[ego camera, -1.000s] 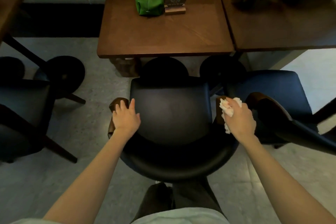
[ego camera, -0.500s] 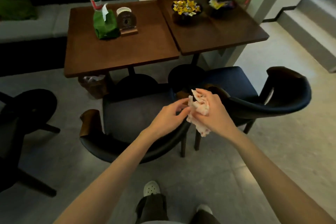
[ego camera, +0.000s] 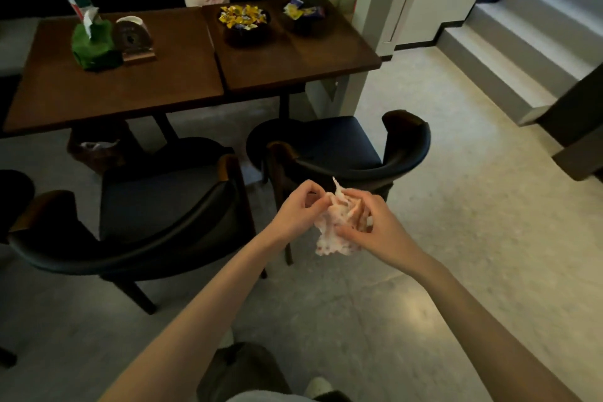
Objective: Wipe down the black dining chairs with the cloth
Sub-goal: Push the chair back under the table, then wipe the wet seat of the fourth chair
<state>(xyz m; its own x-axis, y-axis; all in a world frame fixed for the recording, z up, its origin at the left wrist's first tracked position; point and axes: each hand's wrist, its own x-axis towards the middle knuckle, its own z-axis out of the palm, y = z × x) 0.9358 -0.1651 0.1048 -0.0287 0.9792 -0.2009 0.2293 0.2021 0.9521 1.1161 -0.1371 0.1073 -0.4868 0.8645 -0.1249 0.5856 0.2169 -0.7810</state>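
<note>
L hand (ego camera: 298, 210) and R hand (ego camera: 378, 232), fingers curled, pinch the crumpled cloth (ego camera: 330, 238) mid-air, R chair (ego camera: 342, 147) at 12 o'clock, L chair (ego camera: 156, 206) at 9; a loose regrip may drop it on floor (ego camera: 440, 271).

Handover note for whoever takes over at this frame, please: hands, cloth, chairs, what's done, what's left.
The left hand pinches the cloth at its upper edge; the right hand grips its other side, in mid-air.
The left chair and right chair stand at the tables, neither touched.
Done: cannot tell whether either is wiped.
Left: bring the cloth to a chair and wipe.
</note>
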